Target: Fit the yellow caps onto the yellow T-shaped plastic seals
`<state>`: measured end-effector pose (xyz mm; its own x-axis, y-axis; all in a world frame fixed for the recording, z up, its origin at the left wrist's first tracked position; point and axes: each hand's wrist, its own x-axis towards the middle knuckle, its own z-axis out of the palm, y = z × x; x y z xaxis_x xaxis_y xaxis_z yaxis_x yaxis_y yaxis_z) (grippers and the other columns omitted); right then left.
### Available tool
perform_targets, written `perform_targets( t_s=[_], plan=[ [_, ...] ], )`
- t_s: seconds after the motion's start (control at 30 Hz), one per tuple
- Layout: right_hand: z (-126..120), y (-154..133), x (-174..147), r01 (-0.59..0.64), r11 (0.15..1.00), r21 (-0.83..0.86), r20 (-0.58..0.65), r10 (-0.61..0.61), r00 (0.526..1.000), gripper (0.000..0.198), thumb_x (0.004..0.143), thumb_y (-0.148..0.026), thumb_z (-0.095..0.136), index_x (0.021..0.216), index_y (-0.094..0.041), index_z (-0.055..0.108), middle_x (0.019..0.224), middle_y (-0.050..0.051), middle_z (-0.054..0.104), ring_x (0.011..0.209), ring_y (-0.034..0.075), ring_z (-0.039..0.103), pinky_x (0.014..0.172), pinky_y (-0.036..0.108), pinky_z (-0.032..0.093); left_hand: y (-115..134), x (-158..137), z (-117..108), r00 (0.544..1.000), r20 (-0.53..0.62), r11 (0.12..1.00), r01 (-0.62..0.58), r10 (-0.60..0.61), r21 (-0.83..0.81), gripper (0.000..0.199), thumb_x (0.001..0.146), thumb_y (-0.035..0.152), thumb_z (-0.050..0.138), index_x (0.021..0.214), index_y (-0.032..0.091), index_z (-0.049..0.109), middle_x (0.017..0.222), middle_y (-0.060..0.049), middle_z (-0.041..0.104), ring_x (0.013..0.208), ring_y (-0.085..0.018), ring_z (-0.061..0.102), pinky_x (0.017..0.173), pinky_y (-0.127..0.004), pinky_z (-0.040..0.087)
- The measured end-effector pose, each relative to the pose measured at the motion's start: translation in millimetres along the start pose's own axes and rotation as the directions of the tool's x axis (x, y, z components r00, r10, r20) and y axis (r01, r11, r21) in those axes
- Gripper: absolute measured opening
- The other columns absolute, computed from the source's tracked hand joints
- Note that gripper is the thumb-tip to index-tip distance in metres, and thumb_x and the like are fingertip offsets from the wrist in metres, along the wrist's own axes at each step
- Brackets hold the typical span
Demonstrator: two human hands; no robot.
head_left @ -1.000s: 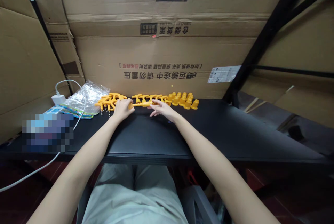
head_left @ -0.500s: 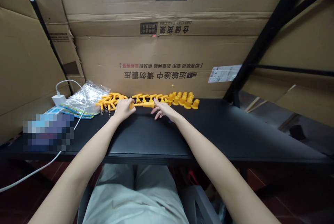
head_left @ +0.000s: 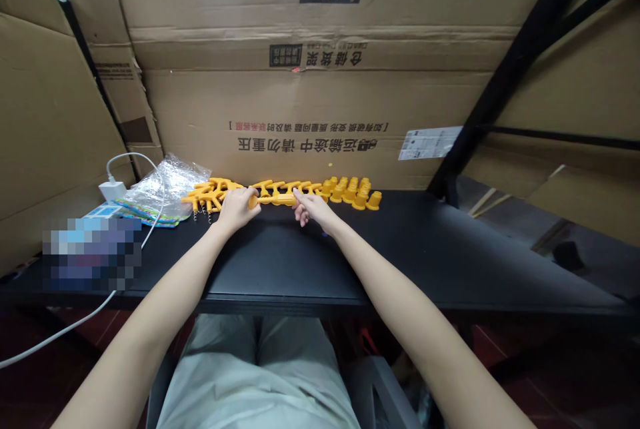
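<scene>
Held piece: a long, slim yellow plastic piece (head_left: 283, 200), thicker toward its right end, is held crosswise between the two hands; whether the tabletop is touched by it cannot be told.
Left hand: the left end of the held piece is gripped by the left hand (head_left: 241, 208), with thumb and forefinger closed on it; the remaining fingers are mostly hidden, so their state cannot be told.
Right hand: the right end of the held piece is pinched between thumb and forefinger of the right hand (head_left: 314, 209); the other fingers are curled in below.
Spiral handles: a heap of yellow plastic T-shaped handles (head_left: 213, 190), some with thin metal spirals pointing down, is set left of the held piece.
Back row: a row of yellow plastic T-shaped pieces (head_left: 287, 186) is lined up just behind the held piece.
Cups: a cluster of yellow tapered plastic cups (head_left: 350, 190) is stood, wide rims down, right of the held piece.
Wrapping: crumpled clear plastic film (head_left: 173, 182) is laid farther left of the held piece, beyond the heap.
Surface: a flat black tabletop (head_left: 300, 262) is spread beneath the held piece.
Backdrop: a brown cardboard panel (head_left: 310, 99) with upside-down print is stood behind the held piece.
</scene>
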<state>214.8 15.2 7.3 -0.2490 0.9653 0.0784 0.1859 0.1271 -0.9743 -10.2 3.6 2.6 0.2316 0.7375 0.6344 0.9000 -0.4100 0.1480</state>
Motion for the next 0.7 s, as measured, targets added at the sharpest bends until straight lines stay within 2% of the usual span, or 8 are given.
perform_targets(
  t_s=[0.07,0.17,0.43,0.7],
  plan=[
    [-2,1,1,0.063,0.998,0.007,0.012,-0.063,0.998,0.035,0.082,-0.048,0.065,0.09,-0.016,0.057,0.066,0.003,0.067,0.043,0.009,0.059,0.04,0.018,0.04,-1,0,0,1.0,0.002,1.0,0.011,-0.011,0.0,0.019,0.074,0.022,0.056,0.093,0.02,0.06,0.092,-0.007,0.07,0.093,-0.025,0.063,0.083,-0.036,0.044],
    [-4,6,3,0.188,0.982,0.016,0.023,-0.188,0.982,0.045,0.068,-0.035,0.079,0.103,-0.02,0.056,0.08,-0.001,0.068,0.054,0.01,0.063,0.048,0.02,0.046,-3,1,1,1.0,0.0,1.0,0.012,-0.012,-0.008,0.019,0.074,0.021,0.056,0.092,0.02,0.06,0.091,-0.007,0.07,0.093,-0.024,0.064,0.083,-0.036,0.044],
    [-3,10,6,0.245,0.969,-0.02,0.033,-0.244,0.969,0.04,0.067,-0.043,0.076,0.09,-0.019,0.054,0.066,-0.002,0.065,0.048,0.01,0.057,0.049,0.023,0.045,-9,0,3,1.0,-0.019,0.998,-0.02,0.019,-0.052,0.02,0.074,0.023,0.059,0.094,0.021,0.06,0.09,-0.006,0.069,0.09,-0.022,0.063,0.082,-0.034,0.047],
    [-1,4,0,0.246,0.968,-0.05,0.016,-0.245,0.969,0.048,0.063,-0.06,0.073,0.077,-0.019,0.053,0.054,-0.004,0.06,0.043,0.01,0.054,0.048,0.023,0.044,-8,0,3,0.999,-0.024,0.998,-0.041,0.04,-0.049,0.021,0.074,0.029,0.063,0.093,0.021,0.059,0.09,-0.006,0.069,0.088,-0.023,0.063,0.082,-0.034,0.047]
  ],
)
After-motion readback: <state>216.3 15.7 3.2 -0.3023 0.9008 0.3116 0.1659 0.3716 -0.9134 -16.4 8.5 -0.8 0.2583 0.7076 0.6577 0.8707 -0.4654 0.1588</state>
